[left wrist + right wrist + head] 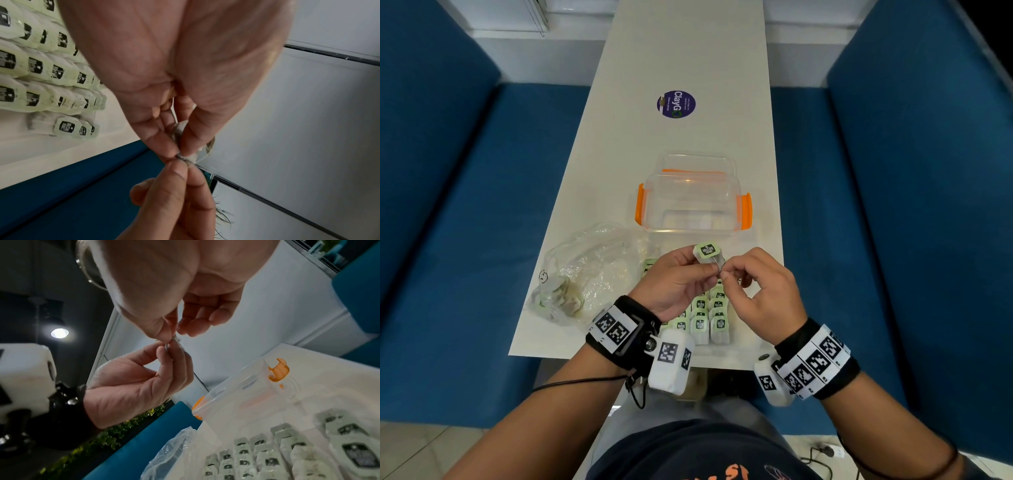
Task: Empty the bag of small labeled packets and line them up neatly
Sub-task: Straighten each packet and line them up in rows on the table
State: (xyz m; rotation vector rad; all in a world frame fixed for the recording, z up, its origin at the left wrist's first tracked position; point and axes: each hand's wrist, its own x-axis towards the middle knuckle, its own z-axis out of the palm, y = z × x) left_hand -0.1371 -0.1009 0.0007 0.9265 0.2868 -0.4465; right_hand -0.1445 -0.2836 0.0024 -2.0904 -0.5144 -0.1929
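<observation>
Packet with an unreadable green-and-black label is pinched by left hand and right hand; "ClayGo" is printed on the far sticker.

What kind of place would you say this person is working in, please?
Probably a café or canteen booth: a narrow white table runs between blue cushioned benches, and a round ClayGo clean-as-you-go sticker sits on the tabletop.

table | on it: packets in rows; bag; clear box; sticker
</observation>
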